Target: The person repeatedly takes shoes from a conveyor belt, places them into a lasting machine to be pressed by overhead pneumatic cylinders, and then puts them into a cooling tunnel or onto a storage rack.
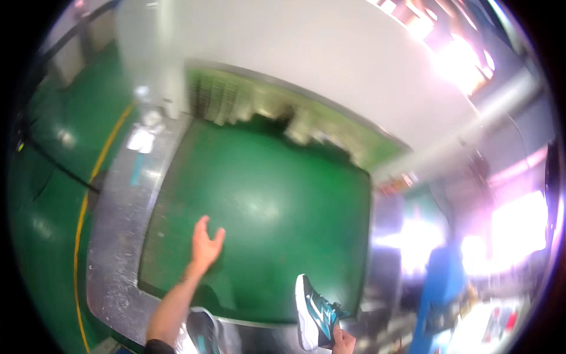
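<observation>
Teal shoe [319,314] juts forward from the right grip [343,341] clasping it; left grip [206,246] spread.

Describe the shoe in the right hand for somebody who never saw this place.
At the green surface, find the near right corner. There the right hand holds a dark and teal shoe with white sole, unlike the unheld grey shoe beside the left forearm.

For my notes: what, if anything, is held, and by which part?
The right hand holds a teal shoe by its near end; the left hand is empty.
</observation>
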`<state>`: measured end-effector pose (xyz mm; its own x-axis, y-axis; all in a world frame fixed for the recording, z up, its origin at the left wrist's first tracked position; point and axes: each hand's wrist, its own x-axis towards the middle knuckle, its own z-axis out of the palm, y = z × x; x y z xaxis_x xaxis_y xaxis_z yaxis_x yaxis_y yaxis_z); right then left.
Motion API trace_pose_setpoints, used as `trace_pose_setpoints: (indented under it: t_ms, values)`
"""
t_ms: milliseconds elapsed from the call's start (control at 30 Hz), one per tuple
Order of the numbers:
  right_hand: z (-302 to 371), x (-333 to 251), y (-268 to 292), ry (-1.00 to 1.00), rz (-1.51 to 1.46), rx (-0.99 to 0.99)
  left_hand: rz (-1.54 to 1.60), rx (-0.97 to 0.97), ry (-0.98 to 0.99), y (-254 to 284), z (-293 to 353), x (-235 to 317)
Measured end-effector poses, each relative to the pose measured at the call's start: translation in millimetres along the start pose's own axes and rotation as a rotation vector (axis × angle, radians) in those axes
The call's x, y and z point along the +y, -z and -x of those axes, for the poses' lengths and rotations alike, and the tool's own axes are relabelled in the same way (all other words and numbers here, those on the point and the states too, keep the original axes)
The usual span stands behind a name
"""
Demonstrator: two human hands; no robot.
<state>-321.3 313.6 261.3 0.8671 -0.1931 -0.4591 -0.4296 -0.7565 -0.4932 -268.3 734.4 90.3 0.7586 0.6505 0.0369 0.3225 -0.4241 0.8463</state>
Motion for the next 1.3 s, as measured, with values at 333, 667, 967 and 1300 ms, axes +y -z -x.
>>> trace_pose_setpoints:
  t_ms: [333, 667, 967, 1300]
  values:
    - [101.1, 19.0, 98.0, 0.507, -0.402, 0.252, 1.626, -1.271, 0.069, -46.4, 212.3, 255.7]
    - [193.2, 266.0, 220.1, 0.798, -0.800, 0.222, 0.762, -1.730, 0.215, -127.2, 487.7, 379.3]
    - [365.3, 527.5, 250.6, -0.168, -1.592, 0.898, 0.649, -1.832, -0.254, -214.5, 771.7, 525.0]
    - [396.6, 565.2, 252.5, -0.353, -1.438, 1.393, 0.154, -1.256, -1.076, -512.0, 979.0, 574.3]
